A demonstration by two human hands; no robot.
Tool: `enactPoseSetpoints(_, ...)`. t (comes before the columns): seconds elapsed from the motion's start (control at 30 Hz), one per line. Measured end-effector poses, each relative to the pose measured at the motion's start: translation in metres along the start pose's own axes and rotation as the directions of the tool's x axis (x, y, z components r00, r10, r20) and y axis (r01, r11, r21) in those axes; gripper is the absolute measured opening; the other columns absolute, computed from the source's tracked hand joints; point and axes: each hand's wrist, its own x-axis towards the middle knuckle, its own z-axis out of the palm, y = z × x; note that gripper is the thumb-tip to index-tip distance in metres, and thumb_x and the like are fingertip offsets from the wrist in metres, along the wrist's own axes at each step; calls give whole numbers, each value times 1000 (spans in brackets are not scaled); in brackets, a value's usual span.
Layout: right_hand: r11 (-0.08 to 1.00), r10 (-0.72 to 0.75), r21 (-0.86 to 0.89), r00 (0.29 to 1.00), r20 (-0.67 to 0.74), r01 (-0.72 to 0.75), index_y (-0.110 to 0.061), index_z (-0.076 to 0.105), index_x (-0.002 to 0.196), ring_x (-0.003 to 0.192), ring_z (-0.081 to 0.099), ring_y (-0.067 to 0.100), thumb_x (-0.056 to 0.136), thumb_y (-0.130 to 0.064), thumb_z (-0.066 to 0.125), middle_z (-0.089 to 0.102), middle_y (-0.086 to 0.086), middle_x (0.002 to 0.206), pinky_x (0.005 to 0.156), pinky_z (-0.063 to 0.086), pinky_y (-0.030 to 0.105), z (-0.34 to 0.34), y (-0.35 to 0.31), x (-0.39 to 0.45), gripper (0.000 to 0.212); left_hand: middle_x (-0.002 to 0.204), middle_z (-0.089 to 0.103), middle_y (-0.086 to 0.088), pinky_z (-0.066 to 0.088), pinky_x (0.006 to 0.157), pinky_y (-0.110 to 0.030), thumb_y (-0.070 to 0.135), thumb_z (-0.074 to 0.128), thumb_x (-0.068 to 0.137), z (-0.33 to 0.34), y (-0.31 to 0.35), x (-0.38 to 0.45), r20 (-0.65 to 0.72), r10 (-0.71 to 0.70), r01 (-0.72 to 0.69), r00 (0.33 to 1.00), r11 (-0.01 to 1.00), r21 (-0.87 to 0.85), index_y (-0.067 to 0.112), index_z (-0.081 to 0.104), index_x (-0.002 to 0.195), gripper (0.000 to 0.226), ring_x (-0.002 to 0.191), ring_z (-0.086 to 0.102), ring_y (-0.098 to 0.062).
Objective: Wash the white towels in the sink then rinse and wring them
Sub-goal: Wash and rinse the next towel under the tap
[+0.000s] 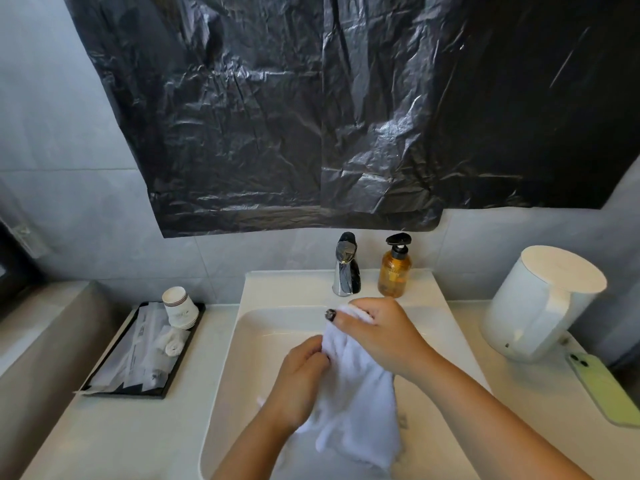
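Towel work fills the middle of my view: both my hands are clamped on one white towel [356, 386] held over the white sink [249, 344]. My right hand [381, 336] grips the bunched top end just in front of the faucet [346, 268], thumb laid across the cloth, its nail painted dark. My left hand [299, 379] pinches the towel's left edge lower down, fingers curled into the fabric. The rest of the cloth hangs down from the two grips into the basin, its lower end blurred.

Behind the basin, the chrome and black faucet stands on the sink's back ledge, and just to its right is an amber pump bottle [394, 268] with a black pump head; its label is too small to read. On the tabletop [166, 424] to my left sits a black tray [188, 344] holding stacked paper cups [178, 306], sealed sachets [138, 355] and a small rolled white cloth [173, 342]. Printing on the cups and sachets is there, but I cannot make out any words. To my right stands a white electric kettle [540, 303], with a pale green phone [606, 389] lying face down just beside its base. Crinkled black plastic sheeting [311, 109] covers the wall above the faucet.
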Motion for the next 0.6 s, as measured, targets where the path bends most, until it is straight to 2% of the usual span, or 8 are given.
enactPoseSetpoints(0.07, 999, -10, 42, 999, -51, 12, -15, 34, 55, 56, 28, 9, 83, -40, 69, 29, -11, 54, 55, 23, 22, -10, 3, -1, 51, 62, 31, 3, 23, 59, -30, 20, 47, 70, -7, 3, -2, -29, 32, -35, 999, 994, -106, 23, 34, 54, 21, 62, 28, -12)
enactPoseSetpoints(0.13, 998, 44, 53, 997, -70, -41, -20, 40, 54, 55, 30, 8, 80, -55, 68, 32, -9, 55, 55, 24, 23, -11, 15, -6, 52, 67, 42, -10, 30, 67, -32, 24, 60, 71, -11, 4, -1, -6, 36, -36, 999, 956, -291, 3, 48, 61, 26, 68, 41, -18)
enactPoseSetpoints(0.23, 991, 111, 78, 993, -36, -108, -20, 58, 62, 58, 45, 5, 68, -75, 66, 53, -2, 59, 55, 36, 23, -9, 36, -21, 57, 100, 65, -37, 49, 85, -44, 16, 66, 80, -10, 13, 2, 60, 25, 12, 998, 835, -550, -22, 62, 101, 44, 91, 64, -40)
enactPoseSetpoints(0.3, 981, 179, 52, 978, 105, -185, -22, 70, 83, 76, 59, 0, 70, -60, 77, 72, 0, 84, 73, 47, 19, -5, 37, -29, 41, 94, 64, -38, 58, 72, -44, 14, 64, 84, -7, 28, -1, 65, 35, 19, 997, 736, -676, -19, 60, 100, 36, 81, 67, -42)
enactPoseSetpoints(0.37, 942, 335, -54, 921, 201, -331, -33, 69, 93, 80, 65, -1, 66, -45, 86, 73, -8, 91, 79, 53, 18, -9, 110, -20, 34, 85, 62, -28, 57, 62, -42, 17, 64, 85, -10, 45, 0, 51, 27, 20, 998, 670, -742, -5, 58, 99, 27, 71, 65, -36)
enactPoseSetpoints(0.47, 970, 243, -84, 903, 354, -228, -54, 56, 121, 60, 66, 0, 41, -56, 93, 72, -12, 107, 75, 58, 38, -2, 221, -28, 87, 82, 66, -25, 58, 61, -35, 10, 69, 73, -20, 65, 5, -30, 124, -111, 992, 719, -686, -6, 64, 92, 25, 69, 68, -32)
enactPoseSetpoints(0.53, 903, 412, 43, 889, 199, -428, -22, 72, 110, 69, 65, -2, 68, -34, 86, 75, -7, 94, 75, 53, 21, -7, 179, -21, 46, 91, 72, -23, 57, 69, -34, 11, 69, 77, -24, 69, 8, -78, 155, -171, 985, 811, -559, 4, 73, 92, 17, 79, 71, -29)
enactPoseSetpoints(0.6, 911, 387, 152, 922, 8, -384, -10, 74, 97, 72, 63, -2, 86, -27, 72, 73, -7, 84, 67, 46, 15, -20, 103, -18, 20, 94, 75, -16, 53, 75, -36, 16, 69, 89, -28, 68, 9, -139, 195, -233, 971, 902, -364, 13, 75, 94, 9, 85, 71, -24)
